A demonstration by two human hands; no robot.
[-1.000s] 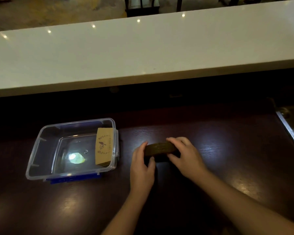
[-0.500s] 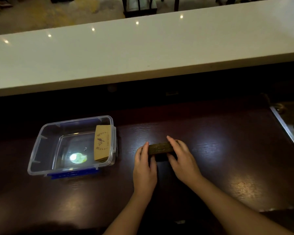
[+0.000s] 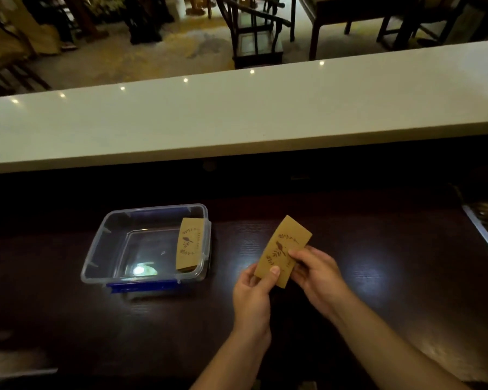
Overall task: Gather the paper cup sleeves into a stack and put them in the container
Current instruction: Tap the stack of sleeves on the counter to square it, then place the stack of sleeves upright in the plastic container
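Both my hands hold a stack of brown paper cup sleeves (image 3: 286,243) with a bird print, lifted off the dark wooden counter and tilted up to the right. My left hand (image 3: 252,294) pinches its lower left corner with the thumb on top. My right hand (image 3: 317,275) grips its lower right edge. To the left stands a clear plastic container (image 3: 107,243) on a blue lid. Inside it, more brown sleeves (image 3: 188,244) lean against the right wall.
A long white countertop (image 3: 237,114) runs across behind the dark counter (image 3: 378,277). A metal sink edge (image 3: 485,235) shows at the far right. Dark wooden chairs (image 3: 254,32) and tables stand on the floor beyond.
The stack lay flat on the counter between my hands; now both hands have lifted it and turned its printed face up. The camera view has tilted up.
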